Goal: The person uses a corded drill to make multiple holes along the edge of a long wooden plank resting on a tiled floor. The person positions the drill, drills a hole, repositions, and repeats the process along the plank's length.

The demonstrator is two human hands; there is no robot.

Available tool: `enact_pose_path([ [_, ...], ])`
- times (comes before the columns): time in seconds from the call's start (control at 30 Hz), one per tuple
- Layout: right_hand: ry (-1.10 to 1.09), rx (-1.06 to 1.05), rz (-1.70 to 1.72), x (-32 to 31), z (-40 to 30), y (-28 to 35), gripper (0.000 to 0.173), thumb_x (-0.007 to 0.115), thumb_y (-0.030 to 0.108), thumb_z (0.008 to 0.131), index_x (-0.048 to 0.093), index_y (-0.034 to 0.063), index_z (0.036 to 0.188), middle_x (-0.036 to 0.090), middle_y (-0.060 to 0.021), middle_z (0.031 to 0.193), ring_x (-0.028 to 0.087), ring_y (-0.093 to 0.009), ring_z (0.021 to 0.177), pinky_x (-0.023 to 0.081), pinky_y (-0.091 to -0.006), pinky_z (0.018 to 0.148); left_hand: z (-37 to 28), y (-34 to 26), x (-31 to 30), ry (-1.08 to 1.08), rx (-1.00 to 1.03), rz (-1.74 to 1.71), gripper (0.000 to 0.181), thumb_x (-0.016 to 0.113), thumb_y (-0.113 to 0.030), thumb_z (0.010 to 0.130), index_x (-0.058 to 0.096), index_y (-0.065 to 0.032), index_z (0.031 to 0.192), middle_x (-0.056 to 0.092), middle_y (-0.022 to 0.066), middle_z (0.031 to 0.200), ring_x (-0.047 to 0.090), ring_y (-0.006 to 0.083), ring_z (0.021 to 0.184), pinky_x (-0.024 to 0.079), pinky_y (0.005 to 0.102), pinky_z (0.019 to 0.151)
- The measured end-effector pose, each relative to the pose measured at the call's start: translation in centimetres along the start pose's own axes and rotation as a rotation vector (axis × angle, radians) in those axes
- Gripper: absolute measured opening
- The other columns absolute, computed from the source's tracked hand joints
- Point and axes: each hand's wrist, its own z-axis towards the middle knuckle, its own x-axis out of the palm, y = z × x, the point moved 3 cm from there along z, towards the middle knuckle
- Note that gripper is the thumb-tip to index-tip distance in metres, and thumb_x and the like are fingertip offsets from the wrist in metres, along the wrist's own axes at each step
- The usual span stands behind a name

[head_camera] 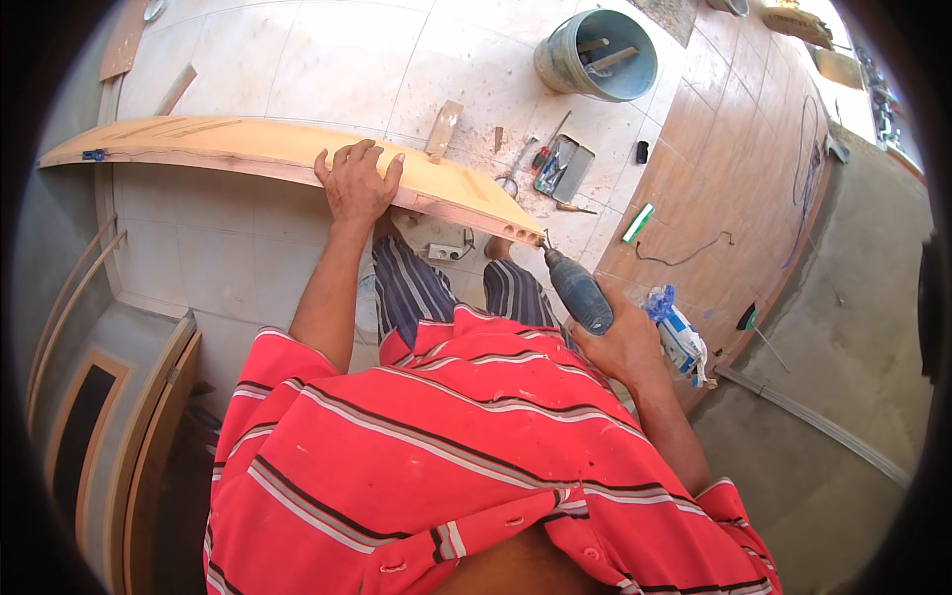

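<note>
A wooden door panel (297, 152) lies across in front of me, its long pale edge turned towards me and a blue clip or fitting at its far left. Several round holes show in that edge near the right end. My left hand (360, 181) rests on the panel's top and edge with its fingers spread. In my right hand (625, 338) is a dark power drill (579, 292), its tip at the holes in the panel's right end. How deep the bit reaches cannot be seen. A wooden block (445, 128) touches the panel's far side.
Beyond the panel, an open tool case (569, 169), a red-handled screwdriver (541, 158) and a bucket (595, 56) stand or lie on the tiles amid wood chips. A power socket block (445, 252) lies near my feet. To the right are a green-and-white object (638, 223) and a bent cable (684, 260).
</note>
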Motion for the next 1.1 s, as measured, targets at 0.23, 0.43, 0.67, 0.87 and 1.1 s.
enact_pose_path([
  [0.23,0.014,-0.013,0.034,-0.6,0.3,0.5,0.076,0.085,0.031,0.083,0.064,0.0131,0.154,0.078,-0.0269,0.126,0.076,-0.044,0.118,0.059,-0.0471,0.102,-0.3,0.3,0.4,-0.039,0.003,-0.053,0.03,0.073,-0.037,0.092,0.087,-0.0174,0.111,0.079,0.0003,0.133,0.067,0.0235,0.125,0.026,0.0602,0.125],
  [0.43,0.0,-0.04,-0.005,-0.2,0.3,-0.1,0.077,0.081,0.038,0.084,0.063,0.0166,0.156,0.078,-0.0299,0.122,0.075,-0.048,0.117,0.06,-0.052,0.101,-0.3,0.6,0.7,-0.047,0.001,-0.045,0.031,0.069,-0.033,0.088,0.087,-0.0191,0.109,0.079,-0.0009,0.133,0.068,0.0213,0.124,0.027,0.0589,0.126],
  [0.67,0.013,-0.095,-0.046,-1.5,0.9,0.3,0.075,0.081,0.036,0.083,0.065,0.0165,0.153,0.078,-0.0299,0.122,0.075,-0.048,0.116,0.059,-0.0519,0.101,-0.2,0.6,0.7,-0.044,-0.013,-0.025,0.03,0.07,-0.034,0.087,0.087,-0.0207,0.108,0.078,-0.0033,0.134,0.068,0.0198,0.122,0.027,0.0578,0.126],
  [0.87,0.052,-0.128,-0.029,-2.7,1.3,1.1,0.069,0.08,0.032,0.082,0.068,0.014,0.147,0.079,-0.0287,0.118,0.076,-0.048,0.113,0.06,-0.0518,0.098,-0.2,0.3,0.4,-0.035,-0.025,-0.035,0.03,0.07,-0.032,0.086,0.088,-0.0206,0.107,0.078,-0.0031,0.133,0.068,0.0199,0.122,0.028,0.0583,0.126],
  [1.1,0.055,-0.135,-0.031,-2.7,1.8,1.1,0.067,0.08,0.03,0.081,0.069,0.0145,0.145,0.079,-0.0279,0.117,0.076,-0.046,0.112,0.06,-0.0513,0.098,-0.1,0.3,0.5,-0.032,-0.031,-0.028,0.029,0.069,-0.032,0.087,0.088,-0.0208,0.106,0.078,-0.003,0.134,0.068,0.0198,0.122,0.028,0.0582,0.126],
])
